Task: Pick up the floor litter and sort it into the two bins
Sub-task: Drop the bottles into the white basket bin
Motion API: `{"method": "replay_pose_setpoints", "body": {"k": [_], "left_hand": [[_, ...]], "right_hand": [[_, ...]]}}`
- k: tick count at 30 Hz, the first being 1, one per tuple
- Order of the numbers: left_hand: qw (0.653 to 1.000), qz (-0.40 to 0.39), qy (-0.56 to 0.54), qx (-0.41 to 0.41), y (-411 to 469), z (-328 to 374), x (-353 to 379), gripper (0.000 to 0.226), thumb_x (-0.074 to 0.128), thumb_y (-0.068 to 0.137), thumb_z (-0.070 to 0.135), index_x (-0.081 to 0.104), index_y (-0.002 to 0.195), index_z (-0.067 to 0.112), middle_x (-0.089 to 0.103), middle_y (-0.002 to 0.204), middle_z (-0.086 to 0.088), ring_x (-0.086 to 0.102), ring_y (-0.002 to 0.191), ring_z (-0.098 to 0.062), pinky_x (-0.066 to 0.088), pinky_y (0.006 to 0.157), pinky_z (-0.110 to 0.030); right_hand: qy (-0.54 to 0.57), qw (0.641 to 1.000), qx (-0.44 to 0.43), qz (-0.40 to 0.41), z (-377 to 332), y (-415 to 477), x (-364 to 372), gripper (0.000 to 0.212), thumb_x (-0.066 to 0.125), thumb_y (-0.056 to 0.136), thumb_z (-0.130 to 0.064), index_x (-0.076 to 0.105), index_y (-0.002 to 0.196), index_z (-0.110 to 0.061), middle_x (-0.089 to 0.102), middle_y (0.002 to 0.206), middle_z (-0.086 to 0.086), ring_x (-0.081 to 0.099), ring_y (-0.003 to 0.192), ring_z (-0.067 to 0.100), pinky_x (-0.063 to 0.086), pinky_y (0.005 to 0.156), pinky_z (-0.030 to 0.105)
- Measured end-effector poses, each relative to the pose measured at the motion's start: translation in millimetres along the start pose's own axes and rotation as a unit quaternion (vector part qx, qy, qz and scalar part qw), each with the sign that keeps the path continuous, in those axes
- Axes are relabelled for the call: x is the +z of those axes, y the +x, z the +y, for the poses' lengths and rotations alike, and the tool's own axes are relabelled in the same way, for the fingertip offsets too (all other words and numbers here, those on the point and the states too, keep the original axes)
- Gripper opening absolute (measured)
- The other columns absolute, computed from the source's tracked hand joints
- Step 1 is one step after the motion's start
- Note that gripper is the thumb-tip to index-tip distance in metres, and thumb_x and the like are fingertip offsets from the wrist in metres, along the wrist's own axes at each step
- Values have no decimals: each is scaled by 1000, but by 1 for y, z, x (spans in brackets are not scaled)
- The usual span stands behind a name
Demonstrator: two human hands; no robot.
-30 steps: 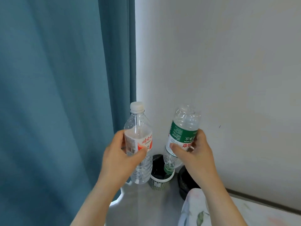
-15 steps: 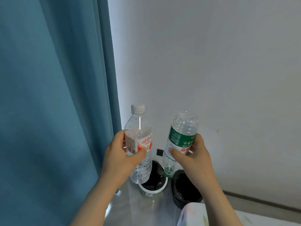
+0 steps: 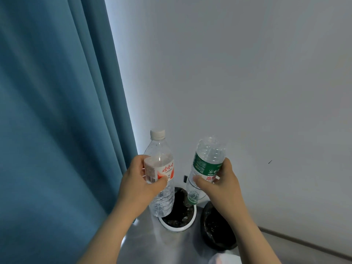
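My left hand (image 3: pixel 139 185) grips a clear plastic bottle with a red-and-white label (image 3: pixel 161 172), upright, white cap on top. My right hand (image 3: pixel 222 185) grips a clear bottle with a green label (image 3: pixel 206 166), upside down, its green cap pointing down. Both bottles hang above a white-rimmed bin (image 3: pixel 179 226) lined with a black bag. A black bin (image 3: pixel 217 227) stands right beside it on the floor, below my right wrist.
A blue curtain (image 3: pixel 57 111) hangs along the left. A plain white wall (image 3: pixel 247 82) with a skirting board is behind the bins. A pale patterned cloth (image 3: pixel 223 259) shows at the bottom edge. The floor is grey and glossy.
The view has shifted so the curtain edge sits further right and the bins show more fully below the bottles. Both hands keep their grips on the bottles.
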State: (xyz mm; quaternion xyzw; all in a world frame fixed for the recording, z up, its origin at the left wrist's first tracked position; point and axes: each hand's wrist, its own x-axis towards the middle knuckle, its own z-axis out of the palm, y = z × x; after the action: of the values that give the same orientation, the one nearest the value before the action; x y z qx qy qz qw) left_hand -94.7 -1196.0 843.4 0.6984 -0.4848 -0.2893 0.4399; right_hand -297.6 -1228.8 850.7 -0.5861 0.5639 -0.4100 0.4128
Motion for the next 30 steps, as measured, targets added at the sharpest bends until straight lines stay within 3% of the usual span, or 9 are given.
{"method": "replay_pose_setpoints", "body": {"k": [5, 9, 14, 18, 24, 30], "left_hand": [[999, -23, 11, -45, 39, -31, 21, 59, 83, 58, 29, 49, 106, 30, 65, 103, 9, 64, 93, -13, 55, 81, -38], [995, -57, 14, -74, 78, -59, 32, 57, 83, 62, 25, 48, 106, 28, 64, 103, 6, 64, 91, -13, 54, 75, -32], [990, -85, 40, -105, 122, -95, 43, 52, 81, 63, 24, 47, 102, 28, 63, 97, 6, 61, 84, -13, 49, 66, -27], [984, -112, 67, -125, 152, -125, 51, 50, 80, 65, 24, 47, 103, 26, 62, 94, 8, 59, 79, -10, 45, 61, -23], [971, -138, 100, -167, 178, -165, 67, 51, 80, 67, 24, 46, 105, 25, 61, 99, 5, 60, 86, -16, 52, 72, -31], [956, -150, 134, -215, 182, -207, 95, 55, 81, 66, 25, 45, 108, 22, 59, 100, 4, 59, 88, -20, 46, 70, -28]], "right_hand": [[-16, 1000, 24, 8, 28, 35, 15, 47, 80, 64, -19, 52, 100, -31, 65, 101, -4, 67, 87, 12, 56, 77, 36], [-38, 998, 52, 15, 49, 64, 32, 48, 82, 63, -23, 53, 100, -33, 65, 101, -6, 65, 88, 9, 56, 76, 35], [-53, 992, 110, 18, 79, 92, 57, 48, 83, 65, -21, 51, 96, -38, 67, 95, -12, 68, 82, 9, 53, 71, 28], [-62, 987, 144, 32, 103, 114, 78, 46, 83, 66, -21, 52, 97, -34, 68, 93, -15, 63, 79, -7, 48, 66, 17], [-82, 977, 189, 53, 148, 142, 106, 49, 81, 64, -34, 52, 103, -37, 68, 97, -15, 64, 86, 1, 53, 77, 33], [-92, 972, 213, 26, 210, 170, 131, 52, 81, 66, -28, 52, 109, -33, 64, 104, -14, 62, 93, 5, 48, 78, 25]]}}
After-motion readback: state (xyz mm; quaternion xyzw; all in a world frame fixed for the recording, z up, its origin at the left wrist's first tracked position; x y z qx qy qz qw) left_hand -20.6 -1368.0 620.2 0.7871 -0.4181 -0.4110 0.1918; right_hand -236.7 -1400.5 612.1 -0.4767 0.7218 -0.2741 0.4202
